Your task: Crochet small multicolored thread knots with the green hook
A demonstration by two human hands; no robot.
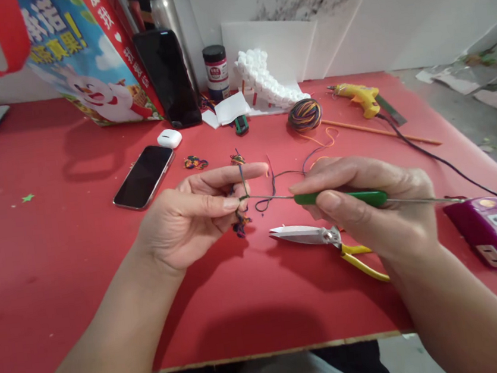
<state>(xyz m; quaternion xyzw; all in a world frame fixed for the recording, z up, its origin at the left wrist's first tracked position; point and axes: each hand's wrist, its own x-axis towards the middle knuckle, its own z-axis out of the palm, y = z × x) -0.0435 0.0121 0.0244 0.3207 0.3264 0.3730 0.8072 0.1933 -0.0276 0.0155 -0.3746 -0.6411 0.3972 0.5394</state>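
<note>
My right hand (367, 203) grips a crochet hook (342, 198) by its green handle, the thin metal shaft pointing left. Between thumb and fingers, my left hand (198, 213) pinches a small dark multicoloured piece of crochet (241, 226), part of it hidden by the fingers. The hook's tip meets the yarn at that pinch. A strand of yarn runs up over my outstretched left index finger. Behind my hands, loose yarn (274, 186) curls over the table towards a multicoloured yarn ball (305, 115). Scissors (303, 235) with yellow handles lie partly under my right hand.
On the red table (61, 279) lie a phone (144, 177), a white earbud case (169, 138) and a small yarn piece (195, 162). A yellow glue gun (359, 97), an orange stick (381, 130) and a purple power socket (496, 233) are at the right. A gift bag (95, 66) stands back left.
</note>
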